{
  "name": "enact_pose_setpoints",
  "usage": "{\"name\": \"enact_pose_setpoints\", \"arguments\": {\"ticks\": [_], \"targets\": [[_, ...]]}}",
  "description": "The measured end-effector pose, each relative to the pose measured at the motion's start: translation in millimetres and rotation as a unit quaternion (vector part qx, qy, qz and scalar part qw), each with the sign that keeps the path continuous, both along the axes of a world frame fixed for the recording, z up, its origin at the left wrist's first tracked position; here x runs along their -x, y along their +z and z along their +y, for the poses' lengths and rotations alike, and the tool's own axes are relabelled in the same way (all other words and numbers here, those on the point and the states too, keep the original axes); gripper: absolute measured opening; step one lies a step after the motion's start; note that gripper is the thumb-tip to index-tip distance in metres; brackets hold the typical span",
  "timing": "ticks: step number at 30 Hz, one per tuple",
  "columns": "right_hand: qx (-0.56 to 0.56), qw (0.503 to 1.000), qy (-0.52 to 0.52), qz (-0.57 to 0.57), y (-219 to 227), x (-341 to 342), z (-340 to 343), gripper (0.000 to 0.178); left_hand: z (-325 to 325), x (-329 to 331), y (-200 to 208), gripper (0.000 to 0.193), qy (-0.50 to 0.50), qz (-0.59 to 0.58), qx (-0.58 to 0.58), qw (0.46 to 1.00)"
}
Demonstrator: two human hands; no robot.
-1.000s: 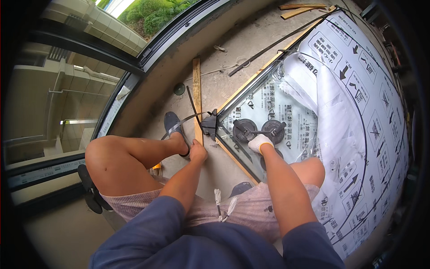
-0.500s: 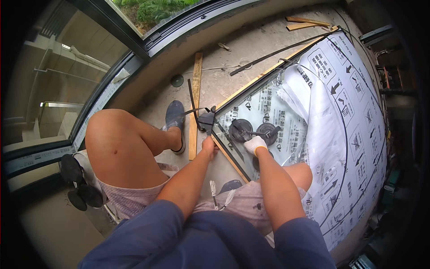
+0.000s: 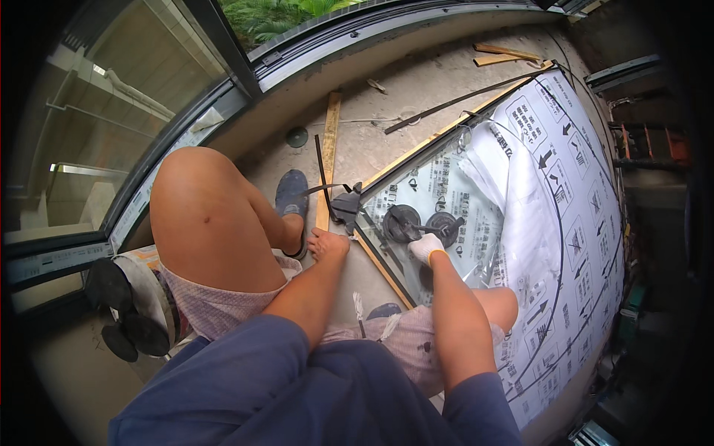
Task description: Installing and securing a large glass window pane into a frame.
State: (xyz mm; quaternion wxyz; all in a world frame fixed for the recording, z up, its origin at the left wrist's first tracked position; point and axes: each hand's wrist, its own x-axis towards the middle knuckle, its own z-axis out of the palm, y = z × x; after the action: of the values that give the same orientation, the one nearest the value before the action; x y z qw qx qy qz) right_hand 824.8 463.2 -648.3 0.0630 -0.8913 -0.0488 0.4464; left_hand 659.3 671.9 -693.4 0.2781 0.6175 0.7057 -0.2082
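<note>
My right hand (image 3: 427,247), in a white knit glove, is closed round the handle of a black suction lifter (image 3: 444,229). The lifter's round cups sit on a glass panel (image 3: 416,195) with printed film over it. My bare left hand (image 3: 328,245) has its fingers curled round the near end of a flat wooden strip (image 3: 332,134) lying on the floor. Beside that hand, a dark corner guard (image 3: 346,204) with loose black straps covers the panel's near left corner. Light wooden edging (image 3: 381,269) runs along the panel's sides.
White printed wrapping (image 3: 576,223) covers the panel's right part. A second set of black suction cups (image 3: 134,312) rests at the left. Short wooden pieces (image 3: 506,55) and a long dark strip (image 3: 461,100) lie on the far floor. A window frame (image 3: 245,82) stands left.
My left hand has moved left from the panel's corner to the wooden strip's end. My right hand stays on the suction lifter. The view has shifted slightly.
</note>
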Motion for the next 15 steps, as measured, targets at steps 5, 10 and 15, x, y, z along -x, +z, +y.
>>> {"name": "enact_pose_setpoints", "arguments": {"ticks": [5, 10, 15], "targets": [[0.012, 1.000, -0.004, 0.000, 0.3, 0.9, -0.5, 0.051, -4.7, -3.8, -8.9, 0.078, 0.042, 0.005, -0.051, 0.998], [-0.002, 1.000, -0.001, 0.007, -9.7, -1.7, -2.6, 0.053, -2.6, 12.7, -21.8, 0.084, 0.018, 0.004, -0.023, 1.000], [0.002, 1.000, -0.020, 0.010, -15.5, -2.9, -5.1, 0.051, -1.0, 26.4, -18.3, 0.079, -0.016, -0.025, -0.009, 1.000]]}}
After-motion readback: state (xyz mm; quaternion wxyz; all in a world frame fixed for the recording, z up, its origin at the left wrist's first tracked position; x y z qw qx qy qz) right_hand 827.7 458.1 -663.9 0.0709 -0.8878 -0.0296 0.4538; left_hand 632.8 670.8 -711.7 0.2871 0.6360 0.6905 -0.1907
